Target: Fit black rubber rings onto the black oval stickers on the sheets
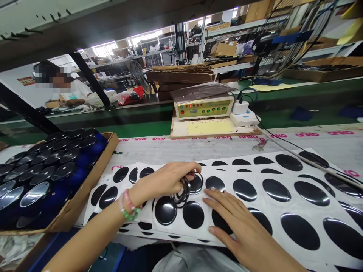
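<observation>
"Left hand (pixel 170 178)?"

"Curled around thin black rings (pixel 184 194) over the black-disc sheets (pixel 275 208)."

"Right hand (pixel 236 221)?"

"Fingers spread upon them, gripping nothing."

"Around, left to right?"

"Carton (pixel 103 162) of blue-black pieces (pixel 64 172), white pink-lettered worktop (pixel 150 151), control box (pixel 204 107), racks (pixel 246 25) beyond."

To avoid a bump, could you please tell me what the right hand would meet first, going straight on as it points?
The right hand would probably first meet the thin black ring at the left hand, though depth there is hard to judge.
</observation>
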The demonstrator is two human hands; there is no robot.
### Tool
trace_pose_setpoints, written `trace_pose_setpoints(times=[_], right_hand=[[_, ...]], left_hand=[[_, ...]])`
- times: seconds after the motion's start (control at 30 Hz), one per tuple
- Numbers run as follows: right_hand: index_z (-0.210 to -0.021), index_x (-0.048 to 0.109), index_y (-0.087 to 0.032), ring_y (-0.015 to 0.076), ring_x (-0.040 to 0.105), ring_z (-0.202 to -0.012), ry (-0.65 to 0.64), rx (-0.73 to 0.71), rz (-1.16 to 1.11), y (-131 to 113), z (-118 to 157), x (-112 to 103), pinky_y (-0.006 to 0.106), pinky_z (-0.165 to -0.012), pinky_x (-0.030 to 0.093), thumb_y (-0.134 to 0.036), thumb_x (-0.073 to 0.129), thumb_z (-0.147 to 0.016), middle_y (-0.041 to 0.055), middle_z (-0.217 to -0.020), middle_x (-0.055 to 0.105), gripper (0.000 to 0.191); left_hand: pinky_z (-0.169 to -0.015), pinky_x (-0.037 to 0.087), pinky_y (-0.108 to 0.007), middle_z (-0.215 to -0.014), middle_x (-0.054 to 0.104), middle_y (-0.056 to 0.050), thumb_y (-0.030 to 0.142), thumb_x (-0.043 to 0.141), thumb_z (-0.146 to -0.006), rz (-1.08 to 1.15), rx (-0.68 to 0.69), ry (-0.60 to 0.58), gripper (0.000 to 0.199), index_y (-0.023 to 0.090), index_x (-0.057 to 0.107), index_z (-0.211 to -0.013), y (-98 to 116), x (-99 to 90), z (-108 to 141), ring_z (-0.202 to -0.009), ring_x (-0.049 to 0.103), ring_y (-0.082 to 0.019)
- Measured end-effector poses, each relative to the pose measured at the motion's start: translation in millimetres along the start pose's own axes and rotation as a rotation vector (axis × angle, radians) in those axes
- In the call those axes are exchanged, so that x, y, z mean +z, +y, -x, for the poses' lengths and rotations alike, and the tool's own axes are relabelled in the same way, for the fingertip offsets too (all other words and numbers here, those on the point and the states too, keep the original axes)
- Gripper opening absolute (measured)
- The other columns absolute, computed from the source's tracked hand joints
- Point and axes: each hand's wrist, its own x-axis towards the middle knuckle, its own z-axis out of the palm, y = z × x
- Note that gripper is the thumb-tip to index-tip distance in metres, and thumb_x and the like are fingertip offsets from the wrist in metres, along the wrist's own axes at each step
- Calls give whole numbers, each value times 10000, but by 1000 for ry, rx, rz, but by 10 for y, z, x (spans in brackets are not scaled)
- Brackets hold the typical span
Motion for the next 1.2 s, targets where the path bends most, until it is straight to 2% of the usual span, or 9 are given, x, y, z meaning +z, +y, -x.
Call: trace_pose_setpoints(times=[0.1,0.2,0.37,0.5,0.6,0.67,0.87,1.0,1.2], right_hand=[[-1378,458,-279,256,342,-1360,19,-4,-21,-10,17,-13,523,-1084,364,-446,432,-938,26,-1485,359,471],[-1357,481,-272,251,375,-1342,47,-24,-23,-11,23,-15,510,-1078,380,-421,461,-930,33,-1468,392,453],[-1342,494,-286,243,409,-1321,89,-46,-16,-7,2,-3,499,-1079,384,-371,512,-910,30,-1448,426,441],[-1338,502,-274,249,418,-1314,86,-44,-12,-13,-17,-16,496,-1068,398,-373,516,-906,33,-1440,436,444],[-1337,505,-275,257,419,-1313,70,-38,-1,-9,-24,-20,513,-1056,405,-379,511,-905,28,-1440,435,444],[-1332,510,-276,258,423,-1310,67,-39,2,1,-25,-8,515,-1050,411,-388,504,-908,27,-1438,438,438],[-1326,520,-286,265,434,-1301,101,-36,0,5,-26,20,503,-1045,419,-376,535,-890,39,-1432,446,446],[-1334,517,-297,281,435,-1299,77,-42,12,-10,-30,0,504,-1045,427,-369,527,-885,15,-1433,440,454],[-1326,529,-292,288,459,-1279,119,-78,26,-6,-24,6,482,-1033,455,-381,513,-888,8,-1416,460,448]], left_hand=[[-775,442,-272,-1039,634,-43,19,457,-834,-113,87,-115,387,214,480,-1168,-103,93,-229,-910,599,-186],[-791,452,-275,-1050,624,-50,2,445,-816,-147,108,-150,420,200,465,-1187,-137,158,-286,-920,594,-188],[-830,470,-291,-1106,595,-84,-20,416,-806,-192,128,-164,435,169,452,-1197,-119,176,-197,-979,573,-193],[-924,460,-322,-1247,535,-123,-35,388,-816,-253,94,-79,562,154,320,-1341,-109,189,-74,-1119,526,-202],[-868,497,-333,-1157,576,-109,-69,396,-764,-358,75,-90,734,169,196,-1429,-116,214,-18,-1096,535,-224],[-833,514,-317,-1063,609,-91,-85,410,-731,-410,98,-127,758,168,230,-1422,-125,230,4,-1079,544,-231],[-956,483,-327,-1136,616,-110,0,398,-877,-392,250,15,368,148,472,-1205,-121,250,139,-1167,535,-203],[-942,495,-340,-1057,637,-95,109,435,-919,-207,159,140,192,165,519,-1082,-67,216,285,-1105,581,-210],[-662,494,-255,-786,566,-6,64,440,-860,-108,25,299,145,200,483,-887,-66,109,576,-726,582,-138]])
